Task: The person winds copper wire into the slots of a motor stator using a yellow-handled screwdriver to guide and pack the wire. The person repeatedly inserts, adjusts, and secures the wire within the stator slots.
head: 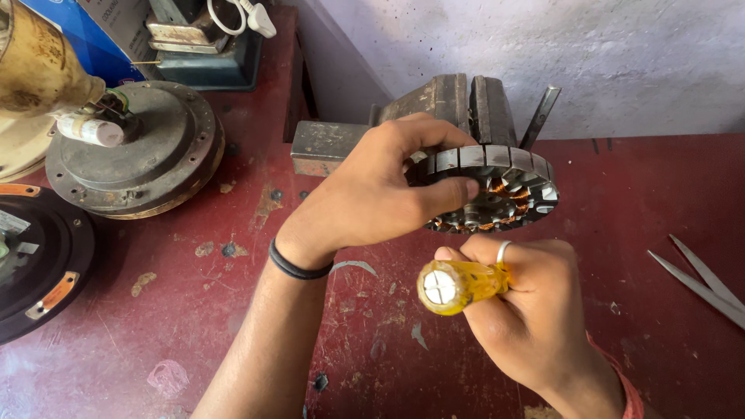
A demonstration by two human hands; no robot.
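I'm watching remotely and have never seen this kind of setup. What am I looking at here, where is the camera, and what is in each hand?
This is one view from a camera on the person's head, looking down at a worn red workbench. No machine: two bare hands. The left hand grips a round motor stator with copper windings, in front of a metal vise. The right hand holds a yellow-handled screwdriver; its tip is hidden. At left lie a grey fan motor housing and a black round cover; scissors at right.
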